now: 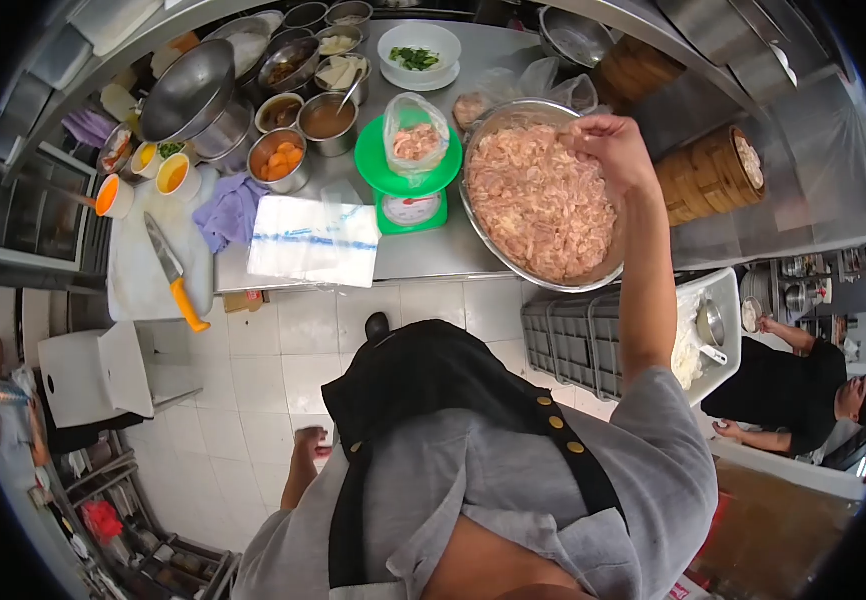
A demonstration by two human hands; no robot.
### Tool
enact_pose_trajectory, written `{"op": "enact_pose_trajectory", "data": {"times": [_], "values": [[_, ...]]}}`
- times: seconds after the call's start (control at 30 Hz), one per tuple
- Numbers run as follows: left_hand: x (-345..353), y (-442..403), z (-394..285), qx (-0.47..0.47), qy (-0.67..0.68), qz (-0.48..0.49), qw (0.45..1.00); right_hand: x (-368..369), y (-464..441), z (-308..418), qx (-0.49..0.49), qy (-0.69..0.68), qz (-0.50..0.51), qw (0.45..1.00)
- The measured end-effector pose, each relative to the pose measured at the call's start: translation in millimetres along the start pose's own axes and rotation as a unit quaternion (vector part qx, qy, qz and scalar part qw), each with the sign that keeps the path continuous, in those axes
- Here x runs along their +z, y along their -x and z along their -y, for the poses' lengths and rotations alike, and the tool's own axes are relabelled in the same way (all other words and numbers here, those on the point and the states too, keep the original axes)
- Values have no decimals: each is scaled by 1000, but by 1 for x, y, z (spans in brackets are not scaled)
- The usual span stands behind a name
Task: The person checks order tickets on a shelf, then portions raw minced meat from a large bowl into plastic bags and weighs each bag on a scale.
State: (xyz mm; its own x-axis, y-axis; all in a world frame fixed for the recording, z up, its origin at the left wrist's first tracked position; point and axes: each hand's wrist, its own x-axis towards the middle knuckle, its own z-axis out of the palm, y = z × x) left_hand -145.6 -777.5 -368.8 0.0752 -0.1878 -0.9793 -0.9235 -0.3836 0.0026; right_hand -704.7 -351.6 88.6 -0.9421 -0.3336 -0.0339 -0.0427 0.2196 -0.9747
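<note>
My right hand [608, 150] is over the right rim of a large metal bowl [468, 200] full of pale pink raw sliced meat [543, 205], its fingers pinched together at the meat; what they hold is too small to make out. My left hand [313, 442] hangs low beside my body, away from the counter, its fingers curled and partly blurred. Left of the bowl stands a green scale [413, 212] with a round green plate [378, 175]. On that plate sits an open clear plastic bag [438, 118] with some meat [416, 142] inside.
White plastic sheets [313, 240], a purple cloth [228, 212] and an orange-handled knife [178, 272] on a cutting board [131, 265] lie to the left. Metal bowls of ingredients stand behind. Bamboo steamers [703, 180] and a grey crate [573, 340] are right. Another person [783, 390] is far right.
</note>
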Motion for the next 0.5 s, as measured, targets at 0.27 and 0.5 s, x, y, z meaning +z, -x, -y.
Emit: {"op": "enact_pose_trajectory", "data": {"times": [0.27,0.5], "values": [[7,85,-96,152,53,16,987,128,-68,3,-194,272,21,942],[1,89,-75,168,34,45,984,169,-82,-6,-227,407,73,882]]}}
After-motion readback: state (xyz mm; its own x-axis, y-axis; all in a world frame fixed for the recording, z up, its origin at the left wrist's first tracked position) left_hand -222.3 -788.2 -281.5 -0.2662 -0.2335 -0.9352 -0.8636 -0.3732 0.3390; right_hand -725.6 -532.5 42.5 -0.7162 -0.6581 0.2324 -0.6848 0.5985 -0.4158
